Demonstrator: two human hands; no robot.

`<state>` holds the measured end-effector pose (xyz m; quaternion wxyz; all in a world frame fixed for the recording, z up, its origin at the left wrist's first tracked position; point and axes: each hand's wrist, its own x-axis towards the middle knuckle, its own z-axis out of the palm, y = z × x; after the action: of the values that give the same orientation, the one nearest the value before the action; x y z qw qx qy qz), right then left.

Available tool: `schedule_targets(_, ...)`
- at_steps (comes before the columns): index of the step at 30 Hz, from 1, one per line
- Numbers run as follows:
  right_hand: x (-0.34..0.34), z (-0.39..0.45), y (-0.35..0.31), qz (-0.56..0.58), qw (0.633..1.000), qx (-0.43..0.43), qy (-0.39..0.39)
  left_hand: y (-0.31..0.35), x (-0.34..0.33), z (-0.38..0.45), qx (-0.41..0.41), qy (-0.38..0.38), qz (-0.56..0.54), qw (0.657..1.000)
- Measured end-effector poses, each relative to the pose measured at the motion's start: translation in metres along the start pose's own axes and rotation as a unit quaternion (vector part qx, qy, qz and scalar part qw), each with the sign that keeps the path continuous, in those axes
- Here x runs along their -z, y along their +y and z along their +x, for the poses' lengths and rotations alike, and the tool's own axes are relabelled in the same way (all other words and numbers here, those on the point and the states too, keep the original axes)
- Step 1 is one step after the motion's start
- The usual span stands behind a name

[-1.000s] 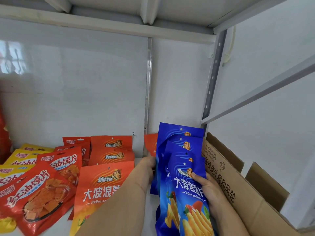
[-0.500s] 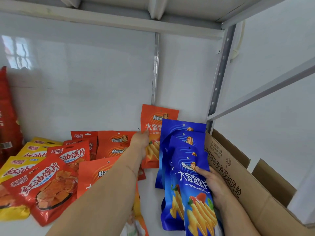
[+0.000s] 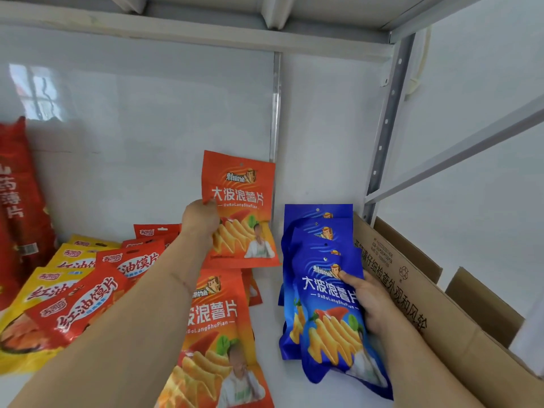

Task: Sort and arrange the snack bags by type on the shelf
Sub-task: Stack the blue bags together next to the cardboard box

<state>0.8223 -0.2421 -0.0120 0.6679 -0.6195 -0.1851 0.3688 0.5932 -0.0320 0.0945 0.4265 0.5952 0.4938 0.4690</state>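
Left hand [image 3: 200, 220] pinches an orange chip bag [image 3: 239, 210] by its left edge, raised upright over the orange pile [image 3: 219, 313], apparently to join its type. Long axis vertical, header up, print facing the camera. Right hand [image 3: 371, 304] grips the fanned blue bags [image 3: 323, 290] on the shelf [image 3: 270, 378], apparently keeping them separate.

The raised orange bag [image 3: 240, 210] reads "大波浪薯片" over "DaBoLangShuPian". The front blue bag [image 3: 329, 304] carries the same two lines. The red bags [image 3: 85, 307] at left read "红油馍片". The tall red bag [image 3: 13, 187] shows "薄片". The cardboard box [image 3: 412, 293] bears printed Chinese characters, partly legible.
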Motion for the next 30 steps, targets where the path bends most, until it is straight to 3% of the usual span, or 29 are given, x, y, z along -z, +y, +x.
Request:
schedule_targets(9, -0.017, 0.023, 0.001, -0.09, 0.994, 0.046, 0.036, -0.018, 0.003, -0.007, 0.04, -0.015, -0.019, 0.999)
schedule_targets(16, -0.012, 0.025, 0.004, -0.162, 0.969, 0.113, 0.15, -0.028, 0.013, -0.022, 0.076, -0.047, -0.051, 0.995)
schedule_targets(27, -0.013, 0.0, -0.006, -0.228, 0.946, 0.174, 0.154, -0.032, 0.064, -0.083, 0.162, -0.002, -0.101, 0.982)
schedule_targets(30, -0.018, -0.018, -0.009, -0.265, 0.924, 0.212, 0.174, -0.04, 0.076, -0.108, 0.176, -0.007, -0.107, 0.979)
